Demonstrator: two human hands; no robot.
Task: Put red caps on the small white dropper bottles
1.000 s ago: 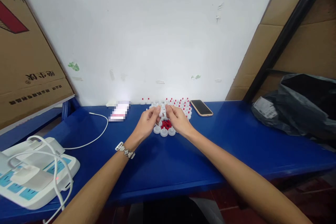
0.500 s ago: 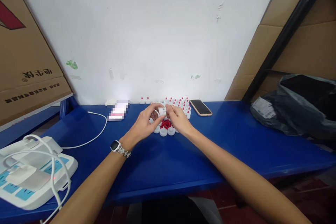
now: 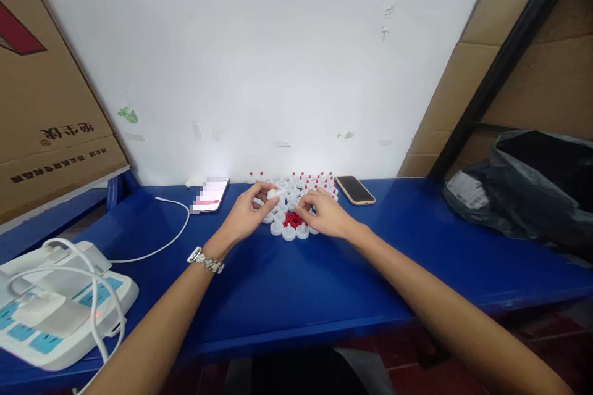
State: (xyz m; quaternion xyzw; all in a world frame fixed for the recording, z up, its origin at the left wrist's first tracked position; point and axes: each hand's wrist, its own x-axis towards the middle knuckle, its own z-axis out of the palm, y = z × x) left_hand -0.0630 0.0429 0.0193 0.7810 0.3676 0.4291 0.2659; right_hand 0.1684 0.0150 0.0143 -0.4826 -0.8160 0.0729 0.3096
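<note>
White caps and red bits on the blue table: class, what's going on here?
A person is handling small parts with both hands. The left hand holds a white cap. The right hand is curled at the edge of a pile of red bits; whether it grips one is too small to tell. Red-tipped caps stand towards the wall, with a phone beside them.

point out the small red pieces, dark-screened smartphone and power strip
small red pieces (image 3: 293, 221), head view, middle of the heap
dark-screened smartphone (image 3: 355, 189), head view, screen
power strip (image 3: 71, 336), head view, white casing
</note>
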